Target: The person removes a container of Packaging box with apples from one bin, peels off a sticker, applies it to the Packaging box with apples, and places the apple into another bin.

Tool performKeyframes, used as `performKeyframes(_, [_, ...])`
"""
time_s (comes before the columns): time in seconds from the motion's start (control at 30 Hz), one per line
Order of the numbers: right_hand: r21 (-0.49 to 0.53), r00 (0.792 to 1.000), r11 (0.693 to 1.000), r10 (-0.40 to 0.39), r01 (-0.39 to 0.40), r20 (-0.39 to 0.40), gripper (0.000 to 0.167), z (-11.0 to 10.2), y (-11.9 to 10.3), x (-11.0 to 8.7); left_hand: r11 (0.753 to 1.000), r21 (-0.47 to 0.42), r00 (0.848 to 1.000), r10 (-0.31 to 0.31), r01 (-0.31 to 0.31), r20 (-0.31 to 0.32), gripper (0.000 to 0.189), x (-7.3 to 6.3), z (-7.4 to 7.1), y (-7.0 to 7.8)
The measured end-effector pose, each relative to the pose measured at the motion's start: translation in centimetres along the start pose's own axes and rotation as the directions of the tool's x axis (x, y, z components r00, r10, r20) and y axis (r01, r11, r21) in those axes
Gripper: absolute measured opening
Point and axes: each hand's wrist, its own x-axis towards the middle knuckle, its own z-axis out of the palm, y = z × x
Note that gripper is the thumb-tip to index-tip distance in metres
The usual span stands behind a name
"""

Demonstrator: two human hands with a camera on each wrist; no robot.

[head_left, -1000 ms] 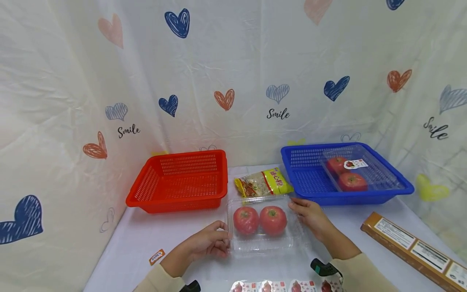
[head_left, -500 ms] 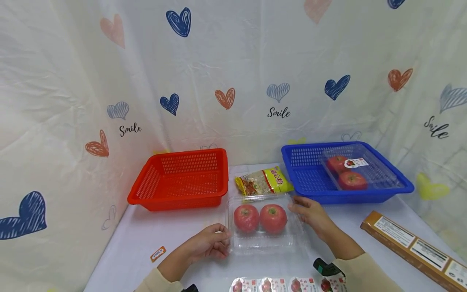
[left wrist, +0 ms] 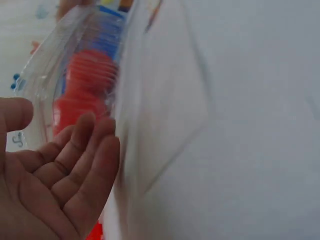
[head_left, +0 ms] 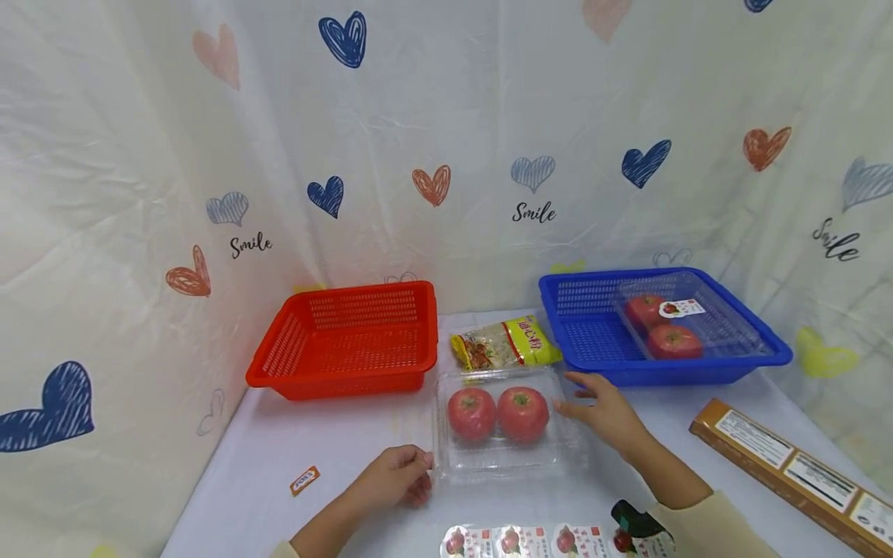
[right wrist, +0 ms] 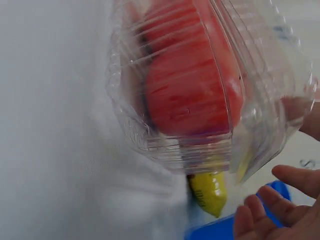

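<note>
A clear plastic clamshell box with two red apples in it stands on the white table, its lid down. My left hand lies by its left side, fingers loosely bent; the left wrist view shows the thumb apart from the fingers and nothing between them. At the box's right side is my right hand, thumb and fingers spread. In the right wrist view the right hand's fingers stand just off the box. Below the box lies a row of fruit stickers.
Behind are a red basket, a yellow food packet and a blue basket bearing another apple box with a sticker on it. An orange-brown long carton lies right, a small orange-and-white packet left.
Both hands have let go of the box's sides. The left hand has drawn slightly left and down, and the right hand has moved a little right with its fingers spreading. The box stays put.
</note>
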Motion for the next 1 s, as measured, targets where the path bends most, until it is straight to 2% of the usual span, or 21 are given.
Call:
performKeyframes(0.07, [-0.117,0.995,0.990,-0.082,0.075,-0.060,0.070,0.0,-0.5,-0.7,0.984,0.161,0.995,0.086,-0.077,-0.052,0.030,-0.7,0.6,-0.1])
performKeyframes(0.1, [-0.169,0.987,0.978,-0.135,0.119,-0.085,0.064,0.0,-0.8,-1.1,0.966,0.236,0.990,0.128,-0.108,-0.068,0.030,-1.1,0.8,-0.1])
performKeyframes(0.17, [-0.247,0.967,0.949,-0.229,0.196,-0.113,0.054,0.3,-1.3,-1.8,0.928,0.348,0.983,0.171,-0.136,-0.072,0.031,-1.9,1.1,0.0])
performKeyframes(0.27, [-0.329,0.927,0.895,-0.355,0.301,-0.117,0.043,1.1,-1.9,-2.7,0.881,0.457,0.987,0.156,-0.126,-0.028,0.028,-3.1,1.3,0.1])
performKeyframes(0.33, [-0.361,0.897,0.859,-0.426,0.362,-0.115,0.040,1.8,-2.2,-3.2,0.832,0.544,0.993,0.122,-0.108,0.012,0.033,-3.9,1.4,0.1])
performKeyframes(0.47, [-0.380,0.844,0.811,-0.522,0.444,-0.128,0.038,3.0,-2.7,-4.0,0.705,0.699,0.992,0.111,-0.122,0.062,0.054,-5.3,1.9,-0.1])
performKeyframes(0.53, [-0.376,0.829,0.802,-0.543,0.465,-0.134,0.038,3.4,-3.0,-4.4,0.679,0.725,0.993,0.101,-0.113,0.060,0.058,-5.6,2.1,-0.1])
performKeyframes(0.57, [-0.377,0.824,0.798,-0.550,0.471,-0.136,0.039,3.6,-3.1,-4.5,0.678,0.729,0.995,0.088,-0.099,0.053,0.059,-5.7,2.2,-0.1])
performKeyframes(0.63, [-0.381,0.814,0.787,-0.566,0.486,-0.132,0.040,4.0,-3.3,-4.8,0.707,0.707,0.999,0.025,-0.038,0.028,0.059,-5.6,2.2,0.0])
performKeyframes(0.7, [-0.385,0.808,0.778,-0.576,0.497,-0.121,0.040,4.4,-3.6,-5.2,0.755,0.654,0.998,-0.061,0.046,0.000,0.056,-5.4,2.2,0.2])
performKeyframes(0.77, [-0.394,0.801,0.764,-0.590,0.512,-0.104,0.040,4.6,-3.9,-5.5,0.811,0.570,0.988,-0.152,0.128,-0.006,0.048,-5.2,2.1,0.3])
performKeyframes(0.83, [-0.392,0.784,0.743,-0.616,0.542,-0.082,0.039,4.8,-4.2,-5.8,0.849,0.508,0.983,-0.183,0.147,0.022,0.040,-5.1,1.9,0.5])
performKeyframes(0.9, [-0.385,0.748,0.706,-0.661,0.594,-0.059,0.036,4.9,-4.5,-6.1,0.877,0.463,0.981,-0.183,0.130,0.071,0.031,-5.1,1.7,0.6])
performKeyframes(1.0, [-0.342,0.658,0.622,-0.753,0.704,-0.014,0.033,4.7,-5.1,-6.4,0.901,0.428,0.980,-0.140,0.067,0.141,0.022,-5.3,1.5,0.9])
